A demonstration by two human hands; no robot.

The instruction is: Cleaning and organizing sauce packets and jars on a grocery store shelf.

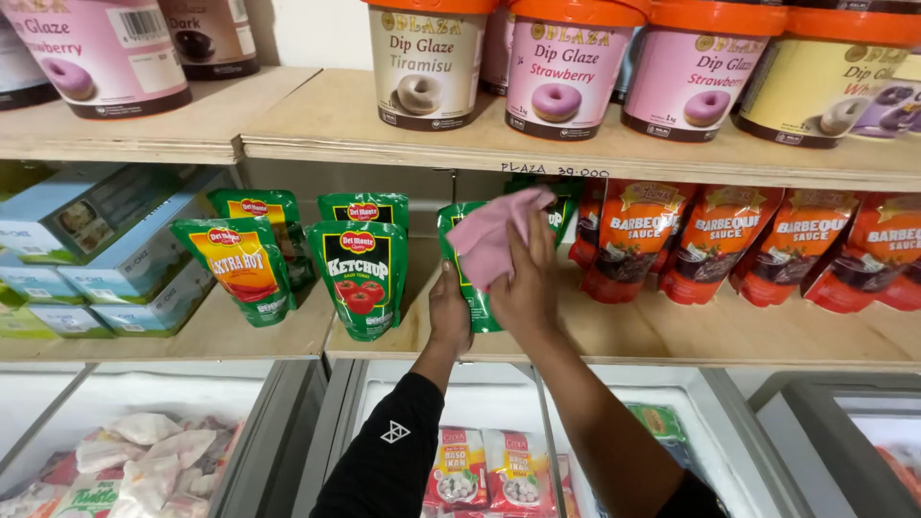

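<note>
Wiping step in hand, by the look of it. Left hand (449, 309) grips the lower left edge of a green pouch (472, 288), fingers wrapped round it, holding it upright on the middle shelf (614, 331). Right hand (526, 278) presses a pink cloth (489, 235) flat against the pouch's front; fingers clenched on the cloth, which covers most of the pouch face.

Pouch stands between 4 more green pouches (357, 273) to the left and a row of orange sauce pouches (710, 240) to the right, just beside the nearest orange one. Above, tubs (556, 67) with orange lids line the top shelf. Below, freezer (595, 422) lids show packed frozen goods.

Judgement: cleaning of this 1 pouch is under way, not finished. Next move calls for steady left-hand support so the soft pouch does not fold, and cloth strokes kept clear of the neighbours, which could tip.
</note>
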